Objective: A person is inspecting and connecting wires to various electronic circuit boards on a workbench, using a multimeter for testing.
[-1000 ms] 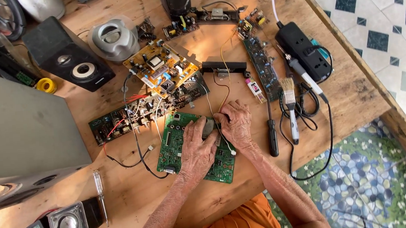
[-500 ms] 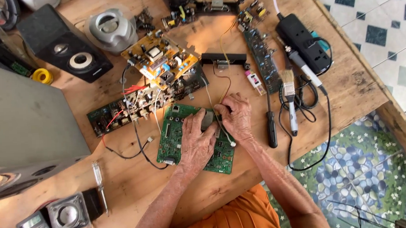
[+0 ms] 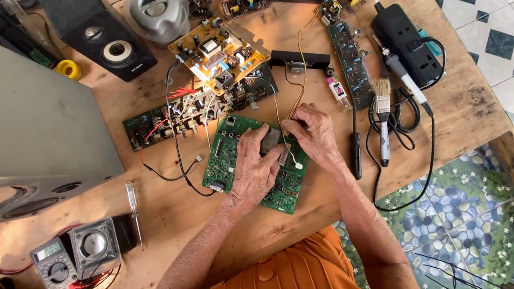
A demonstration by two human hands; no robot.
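Observation:
A green circuit board (image 3: 229,155) lies flat on the wooden table in front of me. My left hand (image 3: 256,169) rests on the board's middle, its fingers around a small grey square part (image 3: 270,139). My right hand (image 3: 311,132) is at the board's upper right edge, fingertips pinched together on that part and the thin white wire (image 3: 291,157) beside it. Both forearms reach in from the bottom of the view.
Behind the board lie a yellow circuit board (image 3: 218,48), a dark wired board (image 3: 166,120) and a narrow board strip (image 3: 350,61). To the right are a brush (image 3: 383,119), a black screwdriver (image 3: 356,147), a soldering iron and a black power strip (image 3: 408,43). A grey cabinet (image 3: 24,123), speakers, a multimeter (image 3: 53,270) and a tester pen stand left.
The camera has come closer and tilted a little. Both hands stay on the green board, with the fingers shifting slightly around the grey part.

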